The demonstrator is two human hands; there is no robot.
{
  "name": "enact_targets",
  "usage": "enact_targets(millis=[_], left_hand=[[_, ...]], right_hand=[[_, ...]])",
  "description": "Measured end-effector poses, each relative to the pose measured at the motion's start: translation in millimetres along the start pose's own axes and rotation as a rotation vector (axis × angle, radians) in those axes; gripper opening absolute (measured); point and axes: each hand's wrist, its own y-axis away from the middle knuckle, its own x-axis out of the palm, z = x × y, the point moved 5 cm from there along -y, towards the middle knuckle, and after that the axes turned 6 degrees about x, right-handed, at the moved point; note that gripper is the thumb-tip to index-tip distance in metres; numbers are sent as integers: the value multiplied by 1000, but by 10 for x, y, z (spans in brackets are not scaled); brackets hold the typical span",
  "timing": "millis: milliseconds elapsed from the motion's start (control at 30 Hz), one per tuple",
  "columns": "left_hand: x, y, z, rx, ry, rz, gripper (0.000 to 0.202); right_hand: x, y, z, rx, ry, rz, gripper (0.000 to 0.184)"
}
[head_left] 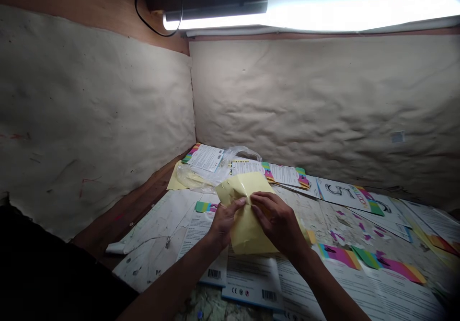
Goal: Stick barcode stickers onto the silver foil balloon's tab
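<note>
A pale yellow paper sheet (247, 237) with a glossy, creased face is held up over the table in front of me. My left hand (223, 220) grips its left side, thumb pressed on the face. With fingers bent, my right hand (275, 215) pinches at the middle of the sheet, close to the left thumb. Whatever lies between the right fingertips is too small to make out. Below the sheet, printed white cards (251, 278) with barcodes and coloured ends lie in an overlapping row.
Crumpled clear plastic (230, 160) lies at the back left on another yellow sheet (175, 179). More printed cards (339, 194) line the back and right. Purple scraps (336, 236) litter the stained table top (154, 225). Paper-covered walls (305, 105) enclose it, beneath a bright tube light (223, 22).
</note>
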Motion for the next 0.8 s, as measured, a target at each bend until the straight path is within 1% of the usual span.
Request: enact_targets(millis=[200, 300, 433, 533, 667, 800], left_hand=[[-4, 42, -68, 63, -114, -2, 38], [19, 62, -115, 103, -146, 38, 36], [57, 95, -182, 208, -236, 93, 28], [76, 134, -213, 271, -273, 112, 25], [77, 201, -282, 357, -377, 90, 26], [68, 234, -328, 393, -463, 65, 23]], right_hand=[[-24, 3, 52, 41, -92, 39, 17], [-51, 1, 85, 74, -154, 34, 15], [-114, 6, 107, 141, -219, 3, 9], [-173, 13, 141, 169, -232, 9, 7], [-257, 13, 225, 125, -192, 4, 7], [-284, 5, 264, 59, -166, -3, 10]])
